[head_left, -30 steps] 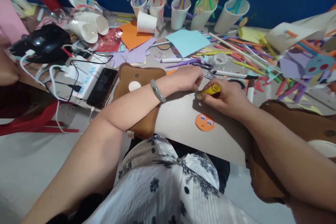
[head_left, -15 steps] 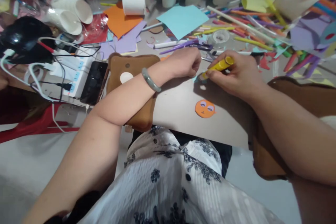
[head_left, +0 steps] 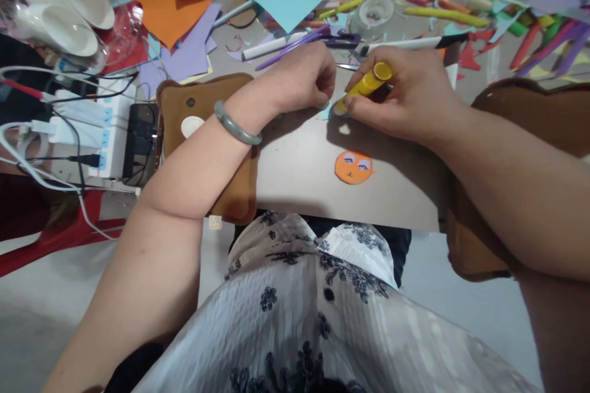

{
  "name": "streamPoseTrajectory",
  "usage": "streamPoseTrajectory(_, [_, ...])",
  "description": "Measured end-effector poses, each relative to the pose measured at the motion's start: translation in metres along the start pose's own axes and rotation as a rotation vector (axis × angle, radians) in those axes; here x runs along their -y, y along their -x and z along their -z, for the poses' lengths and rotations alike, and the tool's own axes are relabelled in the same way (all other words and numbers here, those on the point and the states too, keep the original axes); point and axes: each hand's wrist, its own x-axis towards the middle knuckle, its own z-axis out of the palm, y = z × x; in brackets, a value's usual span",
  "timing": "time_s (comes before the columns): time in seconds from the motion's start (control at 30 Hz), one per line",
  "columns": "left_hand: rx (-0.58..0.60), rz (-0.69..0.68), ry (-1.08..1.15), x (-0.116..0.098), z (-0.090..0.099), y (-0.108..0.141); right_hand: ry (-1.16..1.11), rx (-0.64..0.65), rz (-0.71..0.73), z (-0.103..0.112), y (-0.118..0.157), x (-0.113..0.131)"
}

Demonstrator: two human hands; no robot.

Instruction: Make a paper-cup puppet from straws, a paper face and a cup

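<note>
Glue stick worked onto a small paper scrap at the counter (head_left: 304, 178) edge.

The right hand (head_left: 405, 101) is closed around the yellow glue stick (head_left: 364, 86), tip down on a pale blue scrap (head_left: 326, 112) that the left hand (head_left: 302, 77), fingers curled shut, pins against the counter. The stick looks light, rigid and smooth, best gripped mid-barrel; the scrap looks thin, limp and easily torn, so it wants holding flat by its edge. An orange face cutout (head_left: 353, 167) lies just below them.
</note>
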Motion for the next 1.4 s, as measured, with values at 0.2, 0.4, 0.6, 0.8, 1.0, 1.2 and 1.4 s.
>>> streamPoseTrajectory(0.2, [0.006, -0.045, -0.009, 0.004, -0.001, -0.005, 0.075, 0.035, 0.009, -0.006, 0.0, 0.001])
streamPoseTrajectory(0.4, [-0.006, -0.014, -0.009, 0.0, -0.001, -0.002, 0.109, 0.109, 0.05, -0.006, -0.002, 0.0])
streamPoseTrajectory(0.6, [-0.011, 0.036, -0.015, -0.004, -0.001, -0.001, 0.054, 0.058, 0.021, -0.007, -0.001, 0.0])
streamPoseTrajectory(0.8, [-0.017, 0.038, -0.033, -0.003, -0.002, -0.002, 0.079, 0.104, 0.087, -0.008, -0.002, -0.002])
streamPoseTrajectory(1.0, [-0.014, 0.013, -0.05, -0.002, -0.003, -0.002, 0.014, 0.151, 0.077, -0.003, -0.003, 0.005])
streamPoseTrajectory(1.2, [-0.001, 0.003, -0.012, -0.002, -0.002, 0.0, -0.12, -0.051, 0.002, 0.025, -0.007, -0.002])
streamPoseTrajectory(1.4, [-0.049, -0.033, 0.016, -0.001, -0.002, 0.001, -0.018, 0.059, 0.044, 0.043, -0.011, -0.014])
